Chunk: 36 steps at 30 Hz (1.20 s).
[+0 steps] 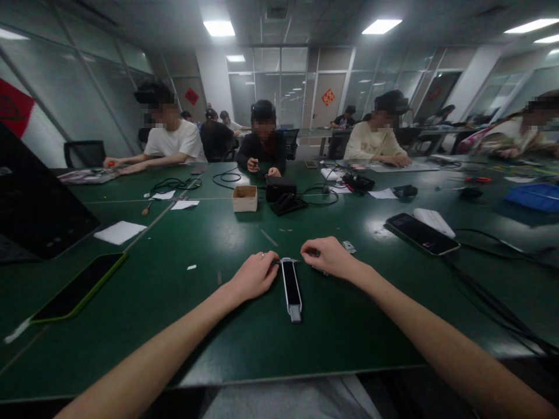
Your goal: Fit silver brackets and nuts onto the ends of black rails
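Green bench top (131, 331) is carrying a slim black-and-white device (291, 288) lying flat, with the left hand (253, 276) and right hand (327, 257) apparently steadying its upper end from both sides; whether the curled fingers (271, 263) are gripping it cannot be confirmed. Farther along, an open cardboard box (244, 198) is standing with its contents hidden.

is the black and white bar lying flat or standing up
Lying flat: the black-and-white bar rests along the green table, its black face upward.

Overhead panel lights (381, 26), glare on the green table (227, 238), strongly bowed edges
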Available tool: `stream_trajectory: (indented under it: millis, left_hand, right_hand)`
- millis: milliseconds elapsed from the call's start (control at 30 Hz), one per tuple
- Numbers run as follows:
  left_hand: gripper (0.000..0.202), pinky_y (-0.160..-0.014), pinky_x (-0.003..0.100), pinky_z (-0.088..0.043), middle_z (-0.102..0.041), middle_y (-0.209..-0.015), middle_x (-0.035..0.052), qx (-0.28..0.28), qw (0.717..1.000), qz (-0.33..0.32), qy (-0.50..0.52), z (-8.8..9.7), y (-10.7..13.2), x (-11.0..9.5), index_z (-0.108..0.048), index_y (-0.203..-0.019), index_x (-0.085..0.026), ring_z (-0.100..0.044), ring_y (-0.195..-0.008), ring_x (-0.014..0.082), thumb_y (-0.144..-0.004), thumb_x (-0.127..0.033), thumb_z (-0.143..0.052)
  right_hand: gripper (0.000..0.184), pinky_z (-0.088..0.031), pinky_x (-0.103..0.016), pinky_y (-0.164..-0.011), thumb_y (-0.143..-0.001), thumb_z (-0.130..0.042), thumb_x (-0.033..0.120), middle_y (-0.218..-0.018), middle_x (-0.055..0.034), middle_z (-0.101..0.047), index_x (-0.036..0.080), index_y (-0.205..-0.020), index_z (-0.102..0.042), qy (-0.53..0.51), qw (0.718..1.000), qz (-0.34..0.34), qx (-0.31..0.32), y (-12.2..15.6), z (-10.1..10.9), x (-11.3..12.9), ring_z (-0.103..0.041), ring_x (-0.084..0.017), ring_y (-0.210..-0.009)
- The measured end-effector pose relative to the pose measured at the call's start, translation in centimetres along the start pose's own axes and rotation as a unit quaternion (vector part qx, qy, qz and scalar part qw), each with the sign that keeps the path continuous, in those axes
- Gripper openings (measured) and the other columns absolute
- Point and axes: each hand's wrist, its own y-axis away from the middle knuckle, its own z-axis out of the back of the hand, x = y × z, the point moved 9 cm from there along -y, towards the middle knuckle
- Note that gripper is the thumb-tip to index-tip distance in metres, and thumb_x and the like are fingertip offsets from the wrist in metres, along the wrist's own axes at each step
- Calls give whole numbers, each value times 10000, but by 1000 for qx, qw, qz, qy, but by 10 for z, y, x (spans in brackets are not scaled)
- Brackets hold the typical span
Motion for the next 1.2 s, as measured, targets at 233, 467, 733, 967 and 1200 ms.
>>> stream_trajectory:
  millis: [233, 467, 733, 967, 1200]
  left_hand:
    - [162, -738, 326, -464, -609, -840, 50, 1, 1000, -10, -25, 2, 2, -4, -510, -1055, -164, -590, -798, 204, -942, -221, -408]
    - [158, -728, 312, -460, -607, -845, 54, 2, 1000, -12, -26, 4, 4, -6, -513, -1050, -164, -588, -813, 208, -930, -206, -420]
    - [154, -724, 313, -454, -608, -848, 56, 3, 999, -21, -36, 5, 5, -7, -509, -1044, -159, -585, -814, 211, -916, -187, -427]
    - [166, -746, 316, -450, -617, -882, 60, 12, 999, -15, -36, 2, 5, -4, -501, -1065, -167, -588, -847, 217, -916, -200, -434]
    - [157, -751, 316, -450, -615, -904, 70, 20, 999, -7, -39, 2, 5, -3, -509, -1049, -169, -587, -854, 220, -921, -204, -425]
  right_hand:
    - [123, -436, -239, -605, -811, -568, 156, -732, -17, -656, 154, -865, -678, 3, 1000, -2, -26, 11, 0, 4, -578, -126, -629]
    - [175, -469, -262, -644, -813, -553, 124, -814, -49, -654, 132, -940, -674, 5, 1000, 19, -15, 11, -9, 8, -581, -144, -697]
    - [199, -479, -283, -727, -854, -519, 140, -889, -62, -641, 149, -975, -677, 0, 999, 40, -5, 12, -18, 7, -588, -160, -802]
    - [226, -485, -308, -790, -886, -491, 164, -964, -86, -658, 147, -1020, -672, 2, 999, 36, 20, 13, -18, 10, -605, -180, -879]
    - [236, -481, -318, -834, -913, -489, 251, -1010, -67, -667, 185, -1056, -664, -11, 998, 31, 57, 12, -23, 7, -609, -188, -921]
